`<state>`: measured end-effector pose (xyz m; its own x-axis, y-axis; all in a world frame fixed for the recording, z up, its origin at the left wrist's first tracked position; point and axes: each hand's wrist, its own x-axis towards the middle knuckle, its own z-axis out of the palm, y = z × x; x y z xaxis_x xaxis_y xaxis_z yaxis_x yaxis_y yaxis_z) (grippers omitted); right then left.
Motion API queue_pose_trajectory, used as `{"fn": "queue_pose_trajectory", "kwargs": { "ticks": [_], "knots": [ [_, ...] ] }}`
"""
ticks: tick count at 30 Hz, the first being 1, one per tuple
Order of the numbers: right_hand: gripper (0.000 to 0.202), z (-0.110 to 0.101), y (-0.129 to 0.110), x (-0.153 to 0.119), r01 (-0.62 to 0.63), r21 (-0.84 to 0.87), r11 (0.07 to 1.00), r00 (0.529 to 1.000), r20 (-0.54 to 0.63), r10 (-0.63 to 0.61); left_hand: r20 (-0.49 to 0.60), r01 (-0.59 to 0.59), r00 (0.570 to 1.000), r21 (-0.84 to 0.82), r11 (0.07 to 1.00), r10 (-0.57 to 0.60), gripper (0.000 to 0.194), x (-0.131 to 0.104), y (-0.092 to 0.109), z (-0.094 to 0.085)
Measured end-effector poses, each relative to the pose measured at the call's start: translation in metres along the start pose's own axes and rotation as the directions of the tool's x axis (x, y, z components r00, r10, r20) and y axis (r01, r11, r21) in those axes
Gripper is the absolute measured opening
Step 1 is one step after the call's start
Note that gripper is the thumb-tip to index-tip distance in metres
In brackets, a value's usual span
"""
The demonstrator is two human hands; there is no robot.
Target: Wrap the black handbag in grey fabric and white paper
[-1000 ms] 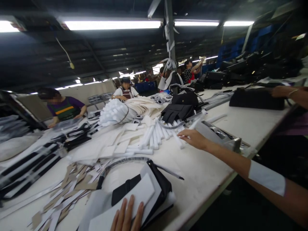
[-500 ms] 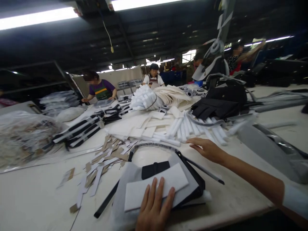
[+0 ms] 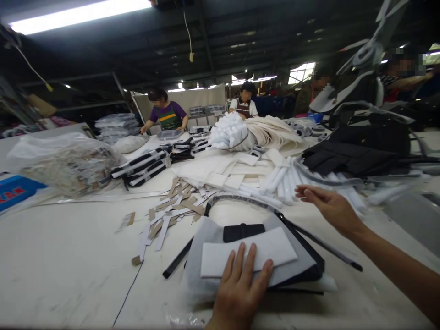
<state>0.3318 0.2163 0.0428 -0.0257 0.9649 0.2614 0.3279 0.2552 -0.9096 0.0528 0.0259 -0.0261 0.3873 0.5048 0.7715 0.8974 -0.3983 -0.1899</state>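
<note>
A black handbag (image 3: 314, 271) lies on the white table, partly covered by thin white sheet material, its clear-wrapped handle (image 3: 244, 200) arching toward the far side. Across the sheet rests a white foam pad (image 3: 249, 253), just below a black strap tab (image 3: 243, 232). My left hand (image 3: 240, 279) lies on the pad with its fingers spread. To the right of the bag, my right hand (image 3: 332, 206) hovers near white foam rolls (image 3: 285, 183), fingers apart and holding nothing visible.
Brown and white strips (image 3: 165, 220) are scattered left of the bag. Behind are a bundle of white rolls (image 3: 230, 130), black bags (image 3: 357, 146), wrapped black straps (image 3: 144, 169) and a plastic sack (image 3: 75, 162). People work across the table.
The view has turned left, so the scene sits further right. My left hand stays on the pad. My right hand is still raised near the rolls, its fingers slightly more curled.
</note>
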Motion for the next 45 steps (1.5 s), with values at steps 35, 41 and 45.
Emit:
{"fn": "queue_pose_trajectory", "kwargs": {
  "ticks": [35,41,45],
  "knots": [
    [0.082,0.035,0.008,-0.205,0.679,-0.241,0.693,0.539,0.805,-0.248,0.336,-0.02,0.941,-0.086,0.996,0.048,0.071,0.017,-0.037,-0.011],
    [0.038,0.03,-0.032,-0.19,0.7,-0.168,0.694,0.601,0.665,-0.444,0.255,-0.092,0.963,0.02,0.996,0.084,0.061,0.008,-0.026,-0.006],
    [0.025,0.035,-0.07,-0.138,0.628,-0.19,0.755,0.745,0.426,-0.513,0.241,-0.116,0.966,0.062,0.991,0.097,0.055,0.007,-0.025,-0.009]
  ]
}}
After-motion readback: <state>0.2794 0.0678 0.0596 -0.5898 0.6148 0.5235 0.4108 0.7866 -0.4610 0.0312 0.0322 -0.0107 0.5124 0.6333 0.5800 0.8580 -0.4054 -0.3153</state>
